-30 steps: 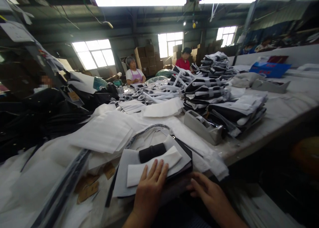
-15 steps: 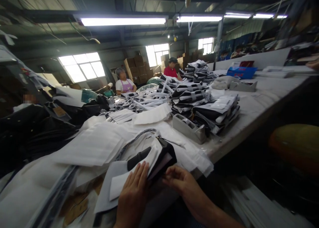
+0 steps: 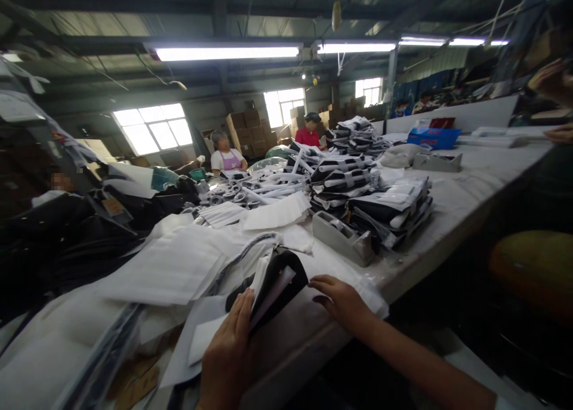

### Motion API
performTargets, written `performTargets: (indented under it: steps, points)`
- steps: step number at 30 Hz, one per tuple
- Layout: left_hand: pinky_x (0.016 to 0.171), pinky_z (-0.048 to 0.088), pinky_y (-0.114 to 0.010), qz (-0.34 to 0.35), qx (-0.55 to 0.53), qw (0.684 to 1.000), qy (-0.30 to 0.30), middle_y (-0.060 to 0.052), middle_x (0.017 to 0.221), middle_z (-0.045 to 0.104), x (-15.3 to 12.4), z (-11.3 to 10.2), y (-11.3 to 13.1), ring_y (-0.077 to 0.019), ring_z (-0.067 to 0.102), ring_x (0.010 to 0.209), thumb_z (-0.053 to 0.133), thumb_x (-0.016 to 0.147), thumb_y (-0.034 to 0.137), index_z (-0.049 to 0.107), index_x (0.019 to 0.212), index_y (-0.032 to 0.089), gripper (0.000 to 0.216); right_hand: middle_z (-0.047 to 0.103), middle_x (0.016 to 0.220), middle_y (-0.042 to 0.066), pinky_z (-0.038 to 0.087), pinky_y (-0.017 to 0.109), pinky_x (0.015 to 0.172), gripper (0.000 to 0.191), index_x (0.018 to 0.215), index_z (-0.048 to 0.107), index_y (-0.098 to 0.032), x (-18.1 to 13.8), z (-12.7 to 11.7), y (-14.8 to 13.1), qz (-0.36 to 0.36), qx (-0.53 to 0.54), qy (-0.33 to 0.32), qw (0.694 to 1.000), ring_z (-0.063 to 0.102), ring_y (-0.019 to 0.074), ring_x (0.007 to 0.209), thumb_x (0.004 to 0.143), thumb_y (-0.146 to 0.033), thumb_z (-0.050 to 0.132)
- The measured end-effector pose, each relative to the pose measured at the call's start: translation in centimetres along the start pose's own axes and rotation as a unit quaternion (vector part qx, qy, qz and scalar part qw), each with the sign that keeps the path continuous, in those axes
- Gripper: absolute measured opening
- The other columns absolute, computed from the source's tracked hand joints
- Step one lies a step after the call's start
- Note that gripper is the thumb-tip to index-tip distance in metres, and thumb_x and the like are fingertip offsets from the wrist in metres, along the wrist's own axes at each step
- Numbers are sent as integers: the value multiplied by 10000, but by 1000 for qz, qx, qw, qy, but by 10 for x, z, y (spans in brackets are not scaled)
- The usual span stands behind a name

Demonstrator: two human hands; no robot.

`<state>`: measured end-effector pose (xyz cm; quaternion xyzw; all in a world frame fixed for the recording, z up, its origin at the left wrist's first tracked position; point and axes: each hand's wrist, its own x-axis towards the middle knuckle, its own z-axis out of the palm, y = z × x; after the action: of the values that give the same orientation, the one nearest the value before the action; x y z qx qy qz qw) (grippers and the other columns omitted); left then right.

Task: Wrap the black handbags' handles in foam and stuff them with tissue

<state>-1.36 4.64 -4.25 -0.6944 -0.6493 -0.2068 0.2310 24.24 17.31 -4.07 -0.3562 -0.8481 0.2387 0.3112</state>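
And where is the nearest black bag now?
In the head view, the nearest black bag is at lower centre, between the left hand and the right hand.

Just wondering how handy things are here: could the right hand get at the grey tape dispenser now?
Probably yes: the right hand looks empty, beside the black bag, and only white sheeting seems to lie between it and the grey tape dispenser.
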Motion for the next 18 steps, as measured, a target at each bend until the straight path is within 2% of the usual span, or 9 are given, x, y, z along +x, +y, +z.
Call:
performTargets:
  steps: [3,5,7,11,16,18]
  points:
    - [888,580,-355,-32,0,999,9,-108,1453,540,5,-5,-7,-264,645,1178,501,948,168,101,1571,262,746,650,1317,132,319,632,1094,370,1098,722,-225,14,-6,24,-26,-80,-41,996,520,381,1291,740,-150,773]
    - [880,584,-360,-44,-2,999,19,-109,1428,565,8,-8,-10,-269,664,1145,512,942,166,100,1570,264,758,716,1212,75,283,621,1110,232,988,750,-255,22,-3,29,-46,-113,-71,990,543,354,1268,765,-196,775]
    - [875,585,-358,-56,-9,998,24,-101,1412,582,10,-9,-12,-269,677,1121,522,938,164,100,1570,272,767,766,1042,45,305,553,1110,83,877,758,-248,29,3,30,-53,-137,-86,985,634,289,1135,839,-196,704]
    - [842,591,-356,-63,-17,998,23,-99,1396,597,13,-11,-13,-275,694,1086,541,930,166,143,1564,268,756,754,898,90,343,464,1088,167,795,736,-167,42,11,26,-41,-171,-83,981,692,229,885,881,-116,601]
    - [782,591,-333,-101,-18,995,16,-113,1337,639,16,-16,-16,-271,711,1037,559,943,221,280,1522,229,642,726,957,98,336,444,1095,169,876,692,-160,46,8,10,-35,-157,-65,985,662,236,956,899,-80,545]
    - [745,590,-330,-116,-14,993,11,-122,1312,652,18,-18,-19,-274,718,1009,557,949,260,319,1502,212,604,713,1016,91,404,394,1038,179,963,668,-168,37,9,-2,-35,-132,-59,989,649,228,1005,926,-90,512]
